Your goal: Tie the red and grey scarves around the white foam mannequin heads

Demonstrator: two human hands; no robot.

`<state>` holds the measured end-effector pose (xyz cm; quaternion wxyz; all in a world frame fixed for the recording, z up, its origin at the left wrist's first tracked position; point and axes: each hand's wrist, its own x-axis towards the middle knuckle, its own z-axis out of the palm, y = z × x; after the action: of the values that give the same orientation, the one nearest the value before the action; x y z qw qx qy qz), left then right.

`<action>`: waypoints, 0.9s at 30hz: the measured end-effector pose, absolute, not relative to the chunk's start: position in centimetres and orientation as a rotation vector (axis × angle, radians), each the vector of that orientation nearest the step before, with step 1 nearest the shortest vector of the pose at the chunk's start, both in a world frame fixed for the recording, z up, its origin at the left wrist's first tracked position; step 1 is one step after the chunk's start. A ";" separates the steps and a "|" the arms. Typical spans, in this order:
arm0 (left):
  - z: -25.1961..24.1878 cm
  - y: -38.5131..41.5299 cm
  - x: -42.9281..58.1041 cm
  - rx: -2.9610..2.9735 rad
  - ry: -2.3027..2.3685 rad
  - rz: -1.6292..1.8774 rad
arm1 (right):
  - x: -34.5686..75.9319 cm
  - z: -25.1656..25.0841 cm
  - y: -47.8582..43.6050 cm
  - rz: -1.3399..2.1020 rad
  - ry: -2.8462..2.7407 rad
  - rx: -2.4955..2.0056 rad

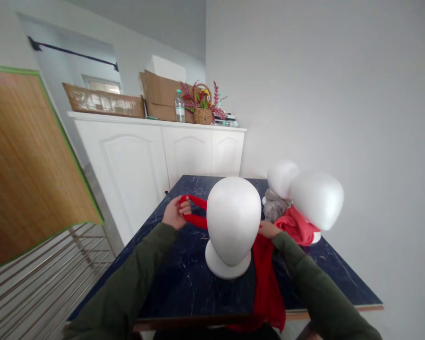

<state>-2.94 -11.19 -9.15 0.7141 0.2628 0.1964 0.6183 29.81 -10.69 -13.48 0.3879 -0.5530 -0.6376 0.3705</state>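
Two sleeves [134, 283]: dark green; we saw them reach in from the bottom edge over the dark marbled table [184, 283].
Red scarf [267, 278]: it hung over the near table edge on the right, ran up behind the foam head [233, 222], and came out on its left as a narrow band.
Foam head: white and upright on its round base, it stood mid-table between the two hands.
Right hand [268, 229]: it lay against the red scarf just right of the foam head; its fingers were hidden, so we could not tell its grip.
Left hand [175, 212]: its fingers were curled closed round the scarf's left end, held above the table.
Second head [317, 198]: it was tilted, with a coral scarf [297, 226] round its neck, near the right hand.
Third head [282, 177]: it stood just behind the second, above a grey scarf [274, 205].
Cabinet [156, 156]: white, beyond the table; we saw boxes [161, 97], a bottle [179, 107] and a flower basket [202, 113] on top.
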 end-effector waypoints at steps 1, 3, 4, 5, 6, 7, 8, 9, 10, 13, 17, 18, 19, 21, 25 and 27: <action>-10.8 -12.1 -3.3 0.592 0.465 1.326 | 30.1 -14.7 -11.6 0.940 -1.670 -1.452; -13.8 -14.1 -4.0 0.670 0.543 1.217 | 30.7 -16.6 -13.1 0.884 -1.738 -1.543; -15.1 -15.2 -4.2 0.728 0.586 1.151 | 31.1 -17.1 -13.9 0.805 -1.779 -1.602; -16.0 -16.3 -4.3 0.789 0.630 1.075 | 31.4 -17.5 -14.6 0.681 -1.838 -1.669; -16.7 -17.3 -4.2 0.852 0.670 0.990 | 31.7 -17.7 -15.3 0.525 -1.910 -1.738; -17.2 -18.3 -3.9 0.921 0.703 0.898 | 31.8 -17.7 -16.1 0.361 -1.987 -1.797; -17.4 -19.1 -3.4 1.000 0.726 0.801 | 31.8 -17.6 -16.9 0.229 -2.058 -1.836; -17.4 -19.8 -2.7 1.097 0.742 0.704 | 31.5 -17.5 -17.7 0.179 -2.116 -1.845; -17.3 -20.4 -1.8 1.206 0.754 0.615 | 31.1 -17.4 -18.6 0.239 -2.156 -1.820; -16.8 -21.1 1.2 1.492 0.795 0.456 | 28.8 -17.0 -21.0 0.763 -2.194 -1.550; -16.2 -21.0 4.4 1.777 0.764 0.542 | 25.2 -17.2 -22.7 1.194 -2.005 -1.135; -16.1 -21.0 4.9 1.840 0.730 0.587 | 24.6 -17.4 -22.9 1.254 -1.928 -1.091; -15.9 -21.1 5.2 1.885 0.694 0.622 | 24.0 -17.6 -23.0 1.330 -1.841 -1.067; -15.5 -21.3 5.6 1.929 0.637 0.653 | 23.3 -18.1 -23.3 1.500 -1.646 -1.059; -15.2 -21.9 5.9 1.924 0.619 0.663 | 21.8 -18.9 -23.9 1.528 -1.348 -1.047; -15.5 -22.2 6.0 1.895 0.630 0.675 | 20.8 -18.9 -24.0 1.443 -1.267 -1.020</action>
<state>5.98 -22.15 -15.52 0.4943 0.7814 0.2598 0.2784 20.83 -24.00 -18.92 0.4650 -0.4155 -0.5158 0.5874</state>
